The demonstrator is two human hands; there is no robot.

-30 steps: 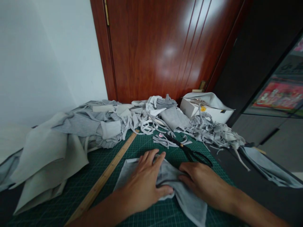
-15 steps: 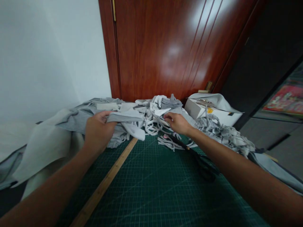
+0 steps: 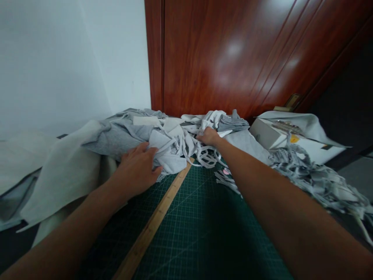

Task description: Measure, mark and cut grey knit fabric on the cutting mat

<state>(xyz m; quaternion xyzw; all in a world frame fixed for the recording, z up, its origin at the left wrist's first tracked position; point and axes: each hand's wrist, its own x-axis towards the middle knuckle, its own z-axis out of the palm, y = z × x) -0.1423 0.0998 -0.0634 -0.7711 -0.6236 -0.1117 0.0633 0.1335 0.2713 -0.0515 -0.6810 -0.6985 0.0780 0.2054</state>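
My left hand rests at the front edge of a grey fabric piece, its fingers spread and its thumb apart. Just beyond it lies a light grey folded cloth, with thin fabric strips running over it. Farther right, my right hand is closed on the white fabric strips at the back of the pile; its fingertips are partly hidden. Looped white cords lie just below that hand.
A wooden ruler lies along the green cutting mat. Cut strip ends lie beside my right forearm. At right are a white box and a heap of grey strips. A brown door stands behind.
My left hand has let go of the cloth and lowered onto the pile. My right hand has reached farther back into the strips. The view has turned left; the scissors no longer show.
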